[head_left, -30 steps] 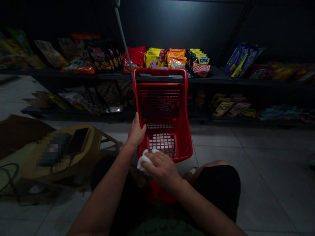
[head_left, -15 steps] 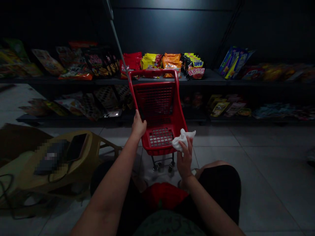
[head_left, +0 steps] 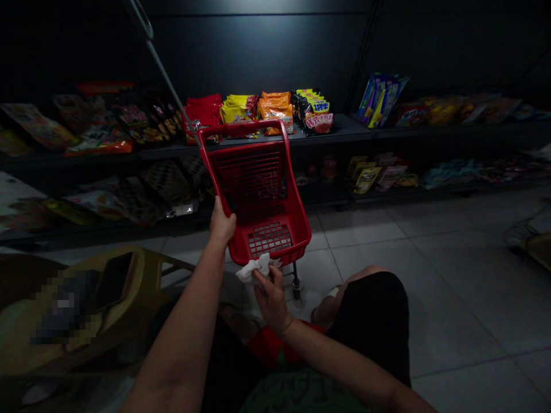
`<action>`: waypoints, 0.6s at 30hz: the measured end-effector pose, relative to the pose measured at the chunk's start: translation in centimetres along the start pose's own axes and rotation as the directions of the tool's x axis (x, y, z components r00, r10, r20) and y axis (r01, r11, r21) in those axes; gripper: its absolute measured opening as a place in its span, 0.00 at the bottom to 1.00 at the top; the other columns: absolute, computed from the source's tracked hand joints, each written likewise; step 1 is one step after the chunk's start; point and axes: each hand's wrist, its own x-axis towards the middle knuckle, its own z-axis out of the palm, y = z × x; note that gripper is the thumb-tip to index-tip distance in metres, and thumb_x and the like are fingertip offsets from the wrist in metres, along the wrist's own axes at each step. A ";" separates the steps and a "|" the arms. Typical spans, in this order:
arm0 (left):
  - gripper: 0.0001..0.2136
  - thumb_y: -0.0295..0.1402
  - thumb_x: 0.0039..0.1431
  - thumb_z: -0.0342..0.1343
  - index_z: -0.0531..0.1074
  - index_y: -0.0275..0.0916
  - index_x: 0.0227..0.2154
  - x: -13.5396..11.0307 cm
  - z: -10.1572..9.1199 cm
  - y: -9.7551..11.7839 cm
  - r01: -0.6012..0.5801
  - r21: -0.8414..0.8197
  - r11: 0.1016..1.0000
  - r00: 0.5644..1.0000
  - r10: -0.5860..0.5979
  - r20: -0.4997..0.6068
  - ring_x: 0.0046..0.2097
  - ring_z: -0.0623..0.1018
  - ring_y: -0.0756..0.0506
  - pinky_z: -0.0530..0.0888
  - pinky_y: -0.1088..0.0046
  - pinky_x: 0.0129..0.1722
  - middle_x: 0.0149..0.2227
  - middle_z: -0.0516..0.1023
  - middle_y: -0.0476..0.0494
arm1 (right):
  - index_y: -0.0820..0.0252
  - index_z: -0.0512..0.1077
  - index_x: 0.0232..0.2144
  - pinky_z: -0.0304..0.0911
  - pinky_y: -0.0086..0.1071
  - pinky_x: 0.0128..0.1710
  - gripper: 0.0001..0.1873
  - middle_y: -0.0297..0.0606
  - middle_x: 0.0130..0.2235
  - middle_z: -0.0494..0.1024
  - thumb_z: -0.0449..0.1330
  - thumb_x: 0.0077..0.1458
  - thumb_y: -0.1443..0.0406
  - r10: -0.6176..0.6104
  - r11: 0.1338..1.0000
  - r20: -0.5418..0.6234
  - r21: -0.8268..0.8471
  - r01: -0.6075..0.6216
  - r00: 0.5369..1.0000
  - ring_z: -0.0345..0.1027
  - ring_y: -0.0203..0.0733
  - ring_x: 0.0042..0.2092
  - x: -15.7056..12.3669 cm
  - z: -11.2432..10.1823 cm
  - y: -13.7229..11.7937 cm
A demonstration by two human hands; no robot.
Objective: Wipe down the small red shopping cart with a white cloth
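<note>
The left hand (head_left: 222, 225) clenches the side of a small red shopping cart (head_left: 252, 180), which tips with its long side pointing up and away to the snack shelf (head_left: 340, 131), and the right hand (head_left: 271, 299) grasps a white cloth (head_left: 257, 268) at the cart's low end.

A red plastic shopping trolley (head_left: 258, 221) stands tilted, its walls gridded, with a crumpled white cloth (head_left: 253, 268) touching its lower front edge.
</note>
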 end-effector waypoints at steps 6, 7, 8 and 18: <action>0.42 0.24 0.48 0.57 0.51 0.39 0.68 -0.3 0.0 0.7 -0.009 -0.025 1.000 1.000 0.009 0.023 0.66 0.66 0.37 0.62 0.55 0.67 0.64 0.67 0.39 | 0.54 0.77 0.42 0.68 0.36 0.49 0.12 0.38 0.46 0.70 0.58 0.57 0.68 0.103 0.993 -0.215 -0.031 -0.112 0.971 0.68 0.41 0.49 2.7 -7.3 6.3; 0.42 0.24 0.48 0.57 0.51 0.39 0.68 -0.3 0.0 0.6 -0.005 -0.021 1.000 1.000 0.005 0.020 0.66 0.67 0.37 0.63 0.55 0.67 0.65 0.67 0.39 | 0.55 0.76 0.41 0.68 0.35 0.48 0.10 0.39 0.46 0.69 0.59 0.56 0.67 0.168 0.982 -0.298 -0.031 -0.185 0.940 0.67 0.41 0.49 3.0 -8.1 6.9; 0.42 0.24 0.48 0.57 0.51 0.38 0.68 -0.2 0.0 0.5 0.000 -0.015 1.000 1.000 0.000 0.016 0.66 0.67 0.37 0.63 0.55 0.67 0.65 0.67 0.38 | 0.56 0.75 0.41 0.68 0.35 0.48 0.10 0.39 0.47 0.69 0.60 0.55 0.65 0.225 0.968 -0.365 -0.020 -0.250 0.903 0.67 0.41 0.49 3.1 -8.5 7.2; 0.42 0.23 0.49 0.56 0.49 0.37 0.69 0.1 0.5 -0.4 0.025 -0.002 1.000 1.000 -0.025 0.003 0.67 0.64 0.40 0.61 0.58 0.68 0.68 0.62 0.37 | 0.56 0.75 0.36 0.65 0.34 0.47 0.13 0.36 0.41 0.71 0.57 0.46 0.70 0.324 0.922 -0.022 0.230 -0.311 0.946 0.67 0.41 0.44 1.9 -0.4 0.3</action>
